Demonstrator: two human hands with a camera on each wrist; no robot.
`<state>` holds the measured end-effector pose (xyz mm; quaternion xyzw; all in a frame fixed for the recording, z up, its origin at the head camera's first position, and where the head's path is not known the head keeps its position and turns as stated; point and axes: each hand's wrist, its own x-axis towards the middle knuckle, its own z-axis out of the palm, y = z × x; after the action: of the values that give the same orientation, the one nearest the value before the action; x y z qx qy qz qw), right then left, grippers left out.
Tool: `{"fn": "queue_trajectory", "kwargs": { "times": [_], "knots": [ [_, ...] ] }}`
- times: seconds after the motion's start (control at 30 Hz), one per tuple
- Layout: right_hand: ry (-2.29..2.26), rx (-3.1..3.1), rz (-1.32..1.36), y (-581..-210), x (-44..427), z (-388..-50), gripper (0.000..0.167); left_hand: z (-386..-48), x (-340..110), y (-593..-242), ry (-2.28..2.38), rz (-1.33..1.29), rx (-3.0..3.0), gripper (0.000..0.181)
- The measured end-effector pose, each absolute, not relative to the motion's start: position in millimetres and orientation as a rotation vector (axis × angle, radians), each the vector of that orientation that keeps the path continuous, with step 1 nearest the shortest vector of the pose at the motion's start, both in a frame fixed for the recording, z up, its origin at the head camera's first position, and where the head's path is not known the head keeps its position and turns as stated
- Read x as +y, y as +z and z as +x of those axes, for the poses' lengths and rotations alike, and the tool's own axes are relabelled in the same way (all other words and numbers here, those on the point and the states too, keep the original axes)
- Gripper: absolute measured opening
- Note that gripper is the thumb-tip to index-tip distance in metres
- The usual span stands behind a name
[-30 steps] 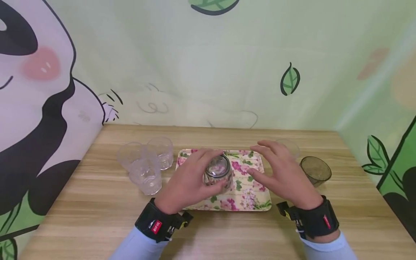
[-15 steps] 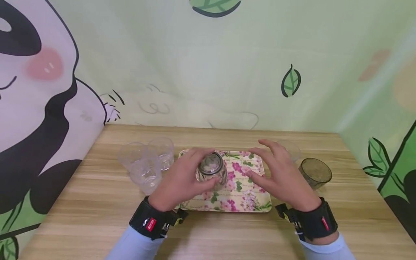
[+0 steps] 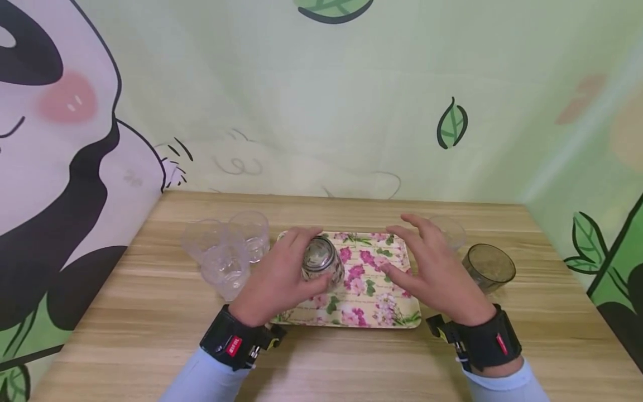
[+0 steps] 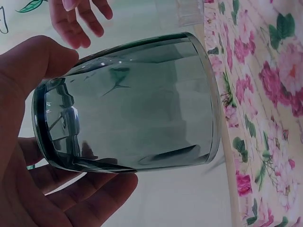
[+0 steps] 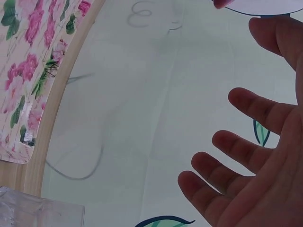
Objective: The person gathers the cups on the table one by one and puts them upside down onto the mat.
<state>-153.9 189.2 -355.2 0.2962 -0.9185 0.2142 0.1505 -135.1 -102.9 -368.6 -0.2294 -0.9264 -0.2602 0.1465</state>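
Note:
My left hand (image 3: 273, 282) grips a grey-green tinted glass (image 3: 329, 271), turned upside down with its base up, over the left half of a floral tray (image 3: 372, 304). In the left wrist view the thumb and fingers lie on opposite sides of the tinted glass (image 4: 137, 104) near its base. Its rim is close to the tray surface; I cannot tell whether they touch. My right hand (image 3: 442, 273) hovers at the tray's right side, fingers spread and holding nothing. The right wrist view shows these fingers (image 5: 241, 111) apart, with nothing between them.
Several clear glasses (image 3: 231, 271) stand close together left of the tray. A brown tinted glass (image 3: 489, 268) stands to the right, and a clear glass (image 3: 450, 230) is partly hidden behind my right hand. The wooden table (image 3: 341, 368) meets a printed backdrop (image 3: 301, 111).
My left hand has moved left with the tinted glass, from the tray's middle to its left half. The right hand has stayed almost still.

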Motion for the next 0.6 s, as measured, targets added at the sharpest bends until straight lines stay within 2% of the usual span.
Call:
{"fn": "queue_trajectory", "kwargs": {
  "times": [0.2,0.6],
  "knots": [
    [0.629,-2.664,0.849,-355.1,189.7,-153.7,0.062,-137.2,-105.3,-368.9,-0.7,-0.642,-2.727,0.071],
    [0.643,-2.681,0.864,-355.2,188.5,-154.7,0.06,-144.9,-113.4,-368.9,-0.633,-0.611,-2.807,0.072]
  ]
}}
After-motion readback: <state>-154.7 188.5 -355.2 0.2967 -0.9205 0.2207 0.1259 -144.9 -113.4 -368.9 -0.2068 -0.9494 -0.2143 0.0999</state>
